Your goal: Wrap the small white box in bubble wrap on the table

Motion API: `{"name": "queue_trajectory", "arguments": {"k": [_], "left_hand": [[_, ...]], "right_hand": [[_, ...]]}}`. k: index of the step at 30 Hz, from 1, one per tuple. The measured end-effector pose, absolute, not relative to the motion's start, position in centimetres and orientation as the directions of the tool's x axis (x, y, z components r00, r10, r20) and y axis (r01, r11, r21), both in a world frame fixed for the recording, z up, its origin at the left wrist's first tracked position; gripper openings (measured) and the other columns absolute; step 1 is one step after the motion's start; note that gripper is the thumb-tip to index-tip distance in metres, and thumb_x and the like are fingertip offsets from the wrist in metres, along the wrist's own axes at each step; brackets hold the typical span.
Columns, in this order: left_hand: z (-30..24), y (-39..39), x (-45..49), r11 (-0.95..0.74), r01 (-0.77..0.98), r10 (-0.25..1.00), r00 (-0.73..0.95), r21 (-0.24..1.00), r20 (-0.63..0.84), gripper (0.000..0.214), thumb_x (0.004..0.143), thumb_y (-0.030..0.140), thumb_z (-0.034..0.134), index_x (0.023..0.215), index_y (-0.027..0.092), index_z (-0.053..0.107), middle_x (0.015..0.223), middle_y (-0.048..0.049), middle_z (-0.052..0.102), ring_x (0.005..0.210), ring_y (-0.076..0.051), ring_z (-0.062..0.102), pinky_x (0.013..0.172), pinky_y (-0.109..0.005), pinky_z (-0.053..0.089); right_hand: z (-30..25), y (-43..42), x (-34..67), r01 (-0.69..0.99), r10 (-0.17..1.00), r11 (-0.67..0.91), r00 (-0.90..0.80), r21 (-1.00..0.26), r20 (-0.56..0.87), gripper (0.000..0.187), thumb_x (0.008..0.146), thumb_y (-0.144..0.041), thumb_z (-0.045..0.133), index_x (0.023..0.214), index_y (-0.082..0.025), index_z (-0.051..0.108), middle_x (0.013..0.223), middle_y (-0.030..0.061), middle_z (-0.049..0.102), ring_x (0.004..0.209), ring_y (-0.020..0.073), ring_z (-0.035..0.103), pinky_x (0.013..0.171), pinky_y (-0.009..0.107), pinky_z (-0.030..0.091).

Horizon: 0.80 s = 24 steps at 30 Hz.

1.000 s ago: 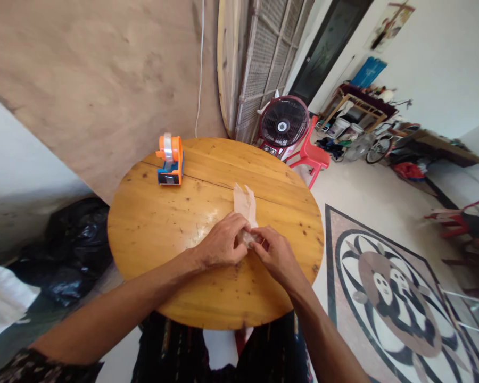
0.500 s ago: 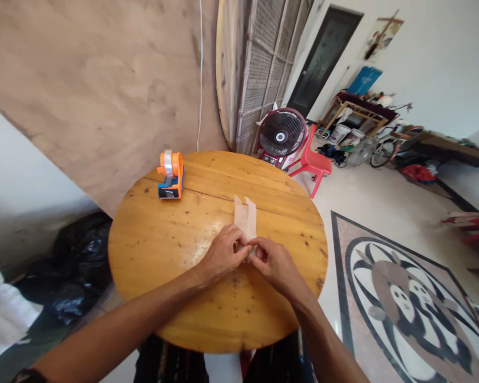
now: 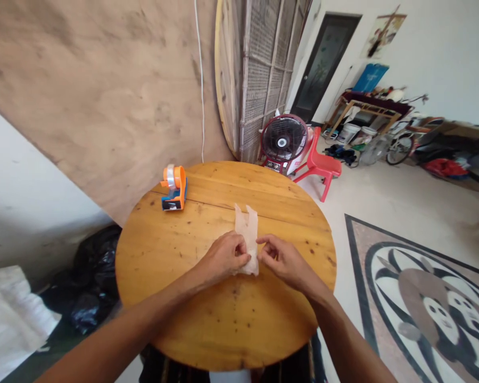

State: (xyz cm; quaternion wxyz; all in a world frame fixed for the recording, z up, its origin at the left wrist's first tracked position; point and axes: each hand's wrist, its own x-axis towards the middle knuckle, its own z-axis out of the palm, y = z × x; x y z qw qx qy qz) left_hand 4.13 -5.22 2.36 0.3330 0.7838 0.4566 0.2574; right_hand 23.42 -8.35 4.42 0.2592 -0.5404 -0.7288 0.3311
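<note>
A thin, pale, see-through plastic bag (image 3: 247,234) lies flat near the middle of a round wooden table (image 3: 175,266), its two handles pointing away from me. My left hand (image 3: 223,258) presses on the bag's near left edge with curled fingers pinched on it. My right hand (image 3: 283,260) rests just right of the bag with fingers curled, its fingertips close to the bag's edge; I cannot see that it grips the bag.
An orange and blue tape dispenser (image 3: 174,187) stands at the table's far left. Behind the table lean a plywood sheet and a wicker panel. A floor fan (image 3: 283,139) and a red plastic chair (image 3: 319,164) stand beyond. Black bags (image 3: 91,282) lie left on the floor.
My hands were together on the bag's near end; now they have parted, and the bag's lower part shows flat between them. My view has tilted up a little.
</note>
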Motion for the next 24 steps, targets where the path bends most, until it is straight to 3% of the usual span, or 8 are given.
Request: {"name": "queue_trajectory", "arguments": {"k": [4,7,10,13,19,24], "left_hand": [[2.5,-5.2,4.2,-0.382,0.570,0.882,0.460,0.727,0.103,0.008,0.072,0.017,0.058,0.064,0.018,0.054,0.072,-0.0005,0.057,0.071,-0.016,0.053,0.062,-0.026,0.039],[2.8,-5.0,4.1,-0.399,0.598,0.869,0.488,0.695,0.080,0.009,0.072,0.018,0.059,0.064,0.018,0.055,0.073,-0.0012,0.058,0.076,-0.018,0.054,0.066,-0.028,0.040],[3.0,-4.6,4.0,-0.408,0.614,0.862,0.502,0.676,0.064,0.008,0.071,0.020,0.063,0.066,0.018,0.057,0.077,-0.0021,0.058,0.080,-0.019,0.053,0.069,-0.030,0.040],[2.8,-4.2,3.9,-0.409,0.608,0.859,0.509,0.680,0.061,0.008,0.071,0.021,0.065,0.069,0.018,0.058,0.081,-0.0024,0.057,0.083,-0.019,0.053,0.071,-0.031,0.041],[2.6,-4.2,3.8,-0.397,0.559,0.851,0.522,0.728,0.063,0.008,0.073,0.020,0.063,0.071,0.018,0.056,0.083,-0.0021,0.055,0.083,-0.018,0.050,0.072,-0.029,0.041],[2.1,-4.4,3.8,-0.337,0.538,0.873,0.486,0.773,0.042,0.007,0.073,0.018,0.062,0.073,0.019,0.054,0.086,-0.0025,0.053,0.084,-0.018,0.050,0.073,-0.030,0.043]], "right_hand": [[5.1,-4.4,24.9,0.717,0.972,0.234,-0.180,-0.657,0.150,0.021,0.083,-0.024,0.052,0.100,-0.018,0.064,0.081,0.0023,0.064,0.067,0.0140,0.055,0.063,0.026,0.042],[5.6,-0.3,25.1,0.722,0.937,0.348,-0.286,-0.598,0.201,0.029,0.084,-0.025,0.053,0.110,-0.019,0.062,0.108,0.0076,0.066,0.092,0.0191,0.059,0.077,0.031,0.044],[5.6,3.4,24.6,0.631,0.900,0.404,-0.402,-0.662,0.166,0.043,0.086,-0.037,0.055,0.125,-0.019,0.055,0.129,0.0098,0.058,0.115,0.0224,0.054,0.087,0.033,0.044],[4.9,5.8,24.0,0.528,0.873,0.375,-0.478,-0.762,0.099,0.043,0.086,-0.041,0.055,0.123,-0.018,0.057,0.115,0.0080,0.065,0.104,0.0200,0.059,0.086,0.032,0.044],[4.2,6.5,25.7,0.357,0.884,0.250,-0.463,-0.900,0.062,0.032,0.082,-0.046,0.061,0.086,-0.015,0.068,0.072,0.0003,0.062,0.068,0.0126,0.056,0.066,0.025,0.042],[4.8,5.9,27.0,0.379,0.853,0.332,-0.512,-0.864,0.103,0.025,0.081,-0.040,0.064,0.078,-0.017,0.070,0.079,0.0030,0.066,0.075,0.0153,0.058,0.071,0.027,0.043]]}}
